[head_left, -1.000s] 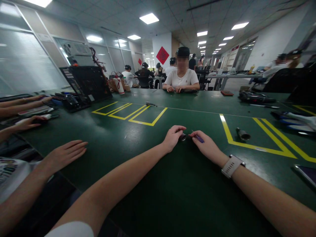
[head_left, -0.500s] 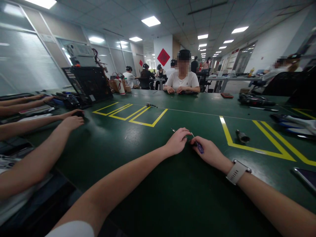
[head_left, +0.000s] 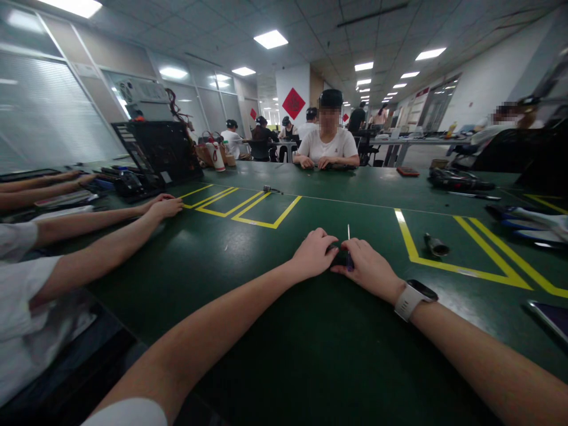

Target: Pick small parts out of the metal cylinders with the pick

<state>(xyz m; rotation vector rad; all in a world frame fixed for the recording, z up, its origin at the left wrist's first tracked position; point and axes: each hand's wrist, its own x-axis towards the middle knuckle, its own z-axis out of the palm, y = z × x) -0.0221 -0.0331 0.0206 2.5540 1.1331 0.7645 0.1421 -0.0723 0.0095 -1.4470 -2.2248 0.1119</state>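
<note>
Right grip (head_left: 369, 266) is clutching the driver, left grip (head_left: 313, 254) is curling around the part, can't tell if it's really pinching. Worktop (head_left: 275, 355) is running underneath. Driver (head_left: 350, 262) is pointing its shaft away from the wearer, pretty much lengthwise. Tiny dark part (head_left: 333, 249) is sitting just left of it, mostly hidden, closer to the left grip.

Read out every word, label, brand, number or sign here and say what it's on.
No text can be read.
Red diamond sign on the pillar: marking too blurred.
Small red sign at right: too small.
White label on the black case: too small.
White shirt opposite: chest mark too small.
</note>
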